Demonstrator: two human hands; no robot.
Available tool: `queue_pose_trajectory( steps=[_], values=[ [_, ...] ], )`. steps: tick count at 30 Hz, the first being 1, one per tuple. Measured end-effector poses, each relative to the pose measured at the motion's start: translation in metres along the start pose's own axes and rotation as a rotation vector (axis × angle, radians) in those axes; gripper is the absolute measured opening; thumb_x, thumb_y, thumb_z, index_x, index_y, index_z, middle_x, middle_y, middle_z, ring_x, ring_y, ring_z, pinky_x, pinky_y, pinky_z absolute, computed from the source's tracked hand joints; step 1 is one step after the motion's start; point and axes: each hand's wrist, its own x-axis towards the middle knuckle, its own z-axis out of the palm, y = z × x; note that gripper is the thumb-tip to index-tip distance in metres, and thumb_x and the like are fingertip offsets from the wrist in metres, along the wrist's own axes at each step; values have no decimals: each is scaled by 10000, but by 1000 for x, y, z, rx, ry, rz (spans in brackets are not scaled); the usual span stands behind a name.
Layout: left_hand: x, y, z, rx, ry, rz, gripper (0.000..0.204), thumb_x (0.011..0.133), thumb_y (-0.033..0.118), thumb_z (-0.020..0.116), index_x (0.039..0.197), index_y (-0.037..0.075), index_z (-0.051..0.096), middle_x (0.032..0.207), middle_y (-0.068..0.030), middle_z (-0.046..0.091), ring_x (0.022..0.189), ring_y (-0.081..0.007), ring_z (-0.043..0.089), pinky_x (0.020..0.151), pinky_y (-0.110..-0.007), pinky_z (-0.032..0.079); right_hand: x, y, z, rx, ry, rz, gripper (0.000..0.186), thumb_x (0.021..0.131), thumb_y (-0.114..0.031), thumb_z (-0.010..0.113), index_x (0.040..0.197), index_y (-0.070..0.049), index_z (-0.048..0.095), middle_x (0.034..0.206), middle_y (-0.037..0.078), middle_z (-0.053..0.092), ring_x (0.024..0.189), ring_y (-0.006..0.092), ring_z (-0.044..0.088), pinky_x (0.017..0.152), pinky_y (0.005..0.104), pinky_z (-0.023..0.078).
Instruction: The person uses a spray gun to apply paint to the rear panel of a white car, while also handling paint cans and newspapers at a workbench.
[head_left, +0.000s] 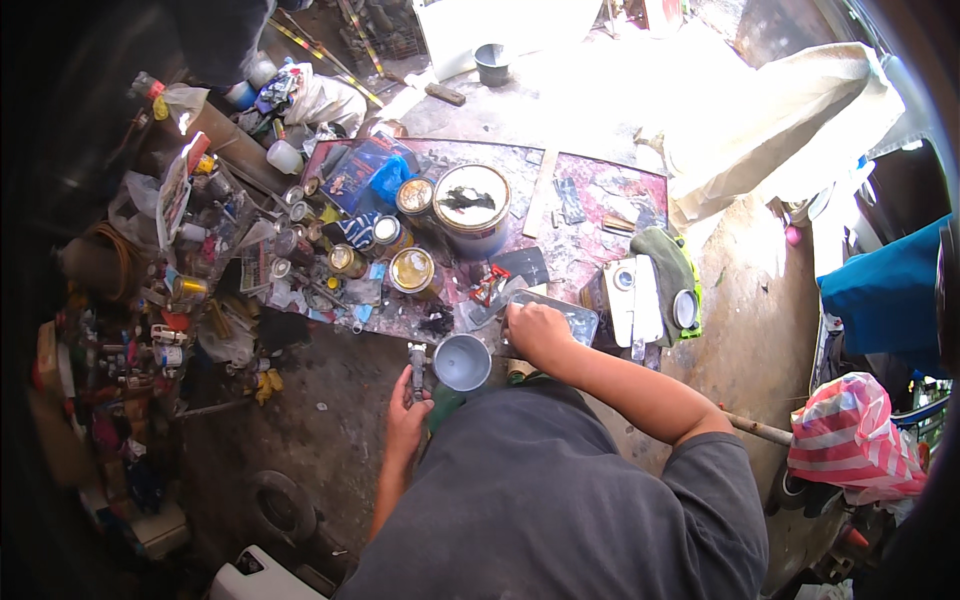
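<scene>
My left hand [404, 412] is wrapped round a grey metal spray gun [417, 372], held upright beside the table's near edge. Right next to it is an open round grey cup [462, 364], pale inside; it looks attached to the gun. My right hand [538, 333] is closed, knuckles up, over the left part of a clear rectangular plastic container [580, 322]. What its fingers grip is hidden beneath the hand. Left of that hand lies a flat scraper-like piece [480, 315] among scraps on the table.
The paint-stained table [620, 185] bears a large paint can [472, 205], smaller cans [412, 270], a rectangular tin [622, 290] and a green cloth [665, 265]. Clutter crowds the left. A tyre [283, 505] lies on the floor; a striped bag [850, 435] hangs right.
</scene>
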Motion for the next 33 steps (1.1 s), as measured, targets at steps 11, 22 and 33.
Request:
queue_pose_trajectory(
  steps=[11, 22, 33],
  values=[
    [-4, -11, -6, -30, 10, 20, 756, 783, 34, 579, 1496, -25, 334, 1003, -59, 551, 890, -121, 521, 787, -245, 435, -14, 10, -26, -76, 61, -407, 203, 868, -132, 590, 1060, -145, 653, 1068, 147, 602, 969, 334, 664, 729, 410, 595],
    [-3, -10, -3, -47, -4, 25, 740, 789, 41, 570, 1488, -38, 337, 1008, -60, 551, 905, -122, 520, 825, -253, 431, -11, 3, -16, -20, 194, -281, 144, 821, -125, 619, 929, -38, 656, 978, 167, 610, 915, 335, 661, 672, 402, 592],
    [2, -30, -9, -68, 29, 78, 736, 781, 36, 555, 1484, -32, 352, 990, -73, 560, 896, -152, 551, 807, -300, 489, -50, 63, -57, 436, 368, 173, 341, 845, -169, 708, 1083, -25, 513, 1047, 220, 554, 925, 431, 617, 767, 473, 508]
  ],
)
